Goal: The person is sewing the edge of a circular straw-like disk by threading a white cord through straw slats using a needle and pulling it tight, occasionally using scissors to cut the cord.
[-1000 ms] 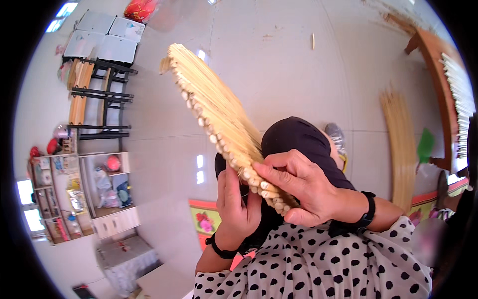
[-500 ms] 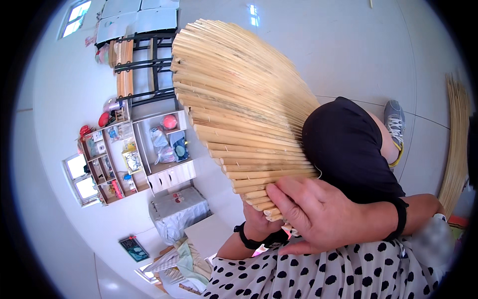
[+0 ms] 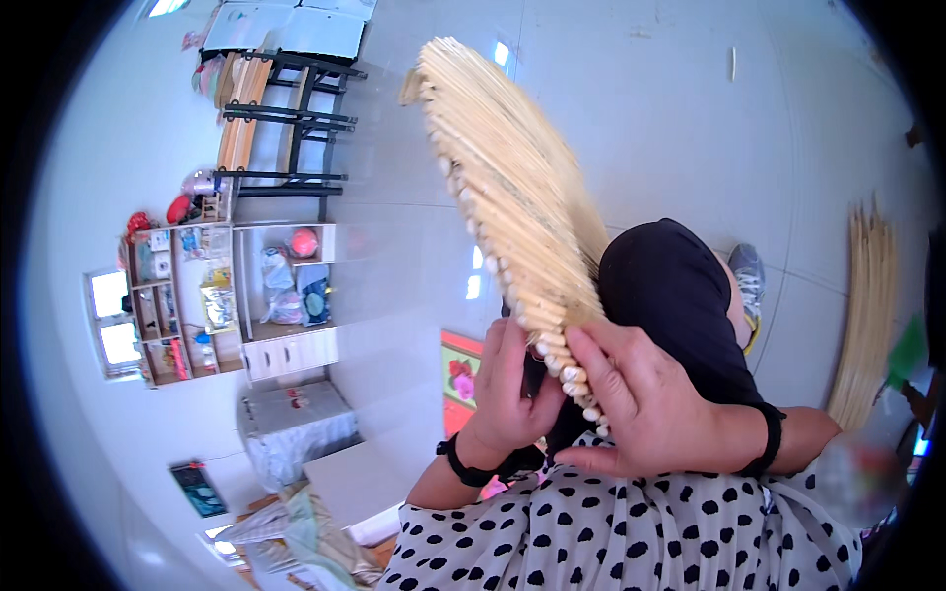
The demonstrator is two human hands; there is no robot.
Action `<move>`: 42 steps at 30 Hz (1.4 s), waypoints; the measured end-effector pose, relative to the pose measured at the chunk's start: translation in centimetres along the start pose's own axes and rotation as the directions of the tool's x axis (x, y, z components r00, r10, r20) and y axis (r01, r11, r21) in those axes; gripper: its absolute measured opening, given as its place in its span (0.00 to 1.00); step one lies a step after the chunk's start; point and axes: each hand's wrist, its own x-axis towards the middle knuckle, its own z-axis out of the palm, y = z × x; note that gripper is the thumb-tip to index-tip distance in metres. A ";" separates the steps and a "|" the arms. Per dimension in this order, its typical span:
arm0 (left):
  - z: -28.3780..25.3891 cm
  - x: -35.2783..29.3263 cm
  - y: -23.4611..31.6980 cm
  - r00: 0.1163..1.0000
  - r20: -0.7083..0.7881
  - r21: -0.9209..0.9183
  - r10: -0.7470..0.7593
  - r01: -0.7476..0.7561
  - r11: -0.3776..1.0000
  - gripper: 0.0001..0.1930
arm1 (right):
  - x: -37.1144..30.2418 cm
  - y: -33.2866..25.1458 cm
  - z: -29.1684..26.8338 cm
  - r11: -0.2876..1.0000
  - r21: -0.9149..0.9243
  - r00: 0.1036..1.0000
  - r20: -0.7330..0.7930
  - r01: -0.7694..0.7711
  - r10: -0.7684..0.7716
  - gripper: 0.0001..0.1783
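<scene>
A mat of pale reed stalks [image 3: 512, 187], strung side by side, stands up from my lap and leans toward the far left. Its cut ends face left in a curved row, and the near end narrows between my hands. My left hand [image 3: 503, 394] closes on the near stalks from the left, its thumb by the cut ends. My right hand [image 3: 645, 399] grips the same end from the right, fingers pressed on the stalks. Beside the mat is my knee in black cloth [image 3: 665, 286].
A bundle of loose reeds [image 3: 862, 315] lies on the tiled floor at the right. Shelves with drawers [image 3: 291, 355], a covered box [image 3: 301, 424] and black-framed folding furniture [image 3: 286, 123] stand to the left. A red-edged patterned mat [image 3: 460, 379] shows behind my left hand.
The mat has turned from its broad face toward edge-on and swung right, showing more cut ends. My left hand has come out from behind it. My view has shifted too.
</scene>
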 end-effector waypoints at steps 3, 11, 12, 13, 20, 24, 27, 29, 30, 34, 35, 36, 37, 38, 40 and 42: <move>-1.1 -0.3 -0.6 0.997 -0.041 -0.192 -0.069 0.060 0.979 0.30 | 0.3 -0.9 -0.3 1.000 -0.017 1.000 -0.007 -0.027 0.026 0.50; -2.9 2.3 -0.8 0.988 -0.094 -0.229 -0.126 0.101 0.968 0.08 | 1.6 -3.5 -0.6 0.975 -0.108 0.980 0.000 -0.196 0.198 0.35; -2.8 2.4 -1.1 0.985 -0.100 -0.283 -0.141 0.108 0.953 0.05 | 2.0 -4.0 -0.8 0.966 -0.103 0.972 -0.009 -0.236 0.237 0.31; -2.8 2.4 -1.4 0.988 -0.077 -0.354 -0.133 0.098 0.930 0.02 | 2.3 -4.4 -0.9 0.955 -0.120 0.962 -0.022 -0.272 0.271 0.29; -0.1 3.6 -3.0 0.972 0.154 -0.753 -0.179 0.233 0.615 0.06 | 5.2 -4.8 -0.1 0.898 -0.235 0.918 -0.241 -0.371 0.316 0.19; 1.6 3.7 -3.3 0.963 0.229 -0.880 -0.141 0.267 0.392 0.09 | 6.4 -4.8 0.2 0.797 -0.421 0.897 -0.288 -0.433 0.335 0.12; 1.9 3.6 -2.8 0.967 0.208 -0.898 -0.147 0.249 0.363 0.10 | 6.9 -5.1 0.4 0.662 -0.603 0.895 -0.303 -0.445 0.326 0.12; 2.1 3.6 -2.9 0.965 0.216 -0.900 -0.146 0.255 0.353 0.10 | 7.0 -4.8 0.7 0.631 -0.671 0.920 -0.302 -0.390 0.248 0.14; 2.2 3.5 -2.9 0.969 0.200 -0.905 -0.144 0.239 0.352 0.10 | 6.9 -4.8 0.8 0.612 -0.690 0.922 -0.307 -0.385 0.235 0.14; 2.2 3.3 -2.5 0.974 0.177 -0.922 -0.141 0.214 0.323 0.10 | 6.6 -4.5 1.1 0.523 -0.768 0.929 -0.319 -0.369 0.188 0.13; 2.3 3.4 -2.4 0.973 0.182 -0.926 -0.140 0.217 0.310 0.10 | 6.5 -4.4 1.1 0.497 -0.787 0.930 -0.321 -0.367 0.178 0.13; 2.3 3.3 -2.4 0.975 0.176 -0.932 -0.135 0.209 0.297 0.10 | 6.5 -4.4 1.1 0.477 -0.801 0.932 -0.316 -0.362 0.176 0.13; 2.4 3.3 -2.4 0.977 0.170 -0.938 -0.130 0.201 0.283 0.10 | 6.5 -4.5 1.1 0.458 -0.814 0.934 -0.312 -0.357 0.174 0.13; 2.5 3.3 -2.3 0.979 0.164 -0.944 -0.125 0.192 0.269 0.10 | 6.4 -4.6 1.0 0.437 -0.828 0.936 -0.307 -0.352 0.172 0.13; 2.5 3.3 -2.3 0.976 0.178 -0.943 -0.125 0.205 0.262 0.10 | 6.5 -4.6 1.0 0.434 -0.825 0.932 -0.310 -0.362 0.188 0.13; 2.5 3.4 -2.5 0.974 0.194 -0.944 -0.119 0.218 0.247 0.10 | 6.5 -4.5 1.0 0.431 -0.826 0.931 -0.311 -0.364 0.190 0.13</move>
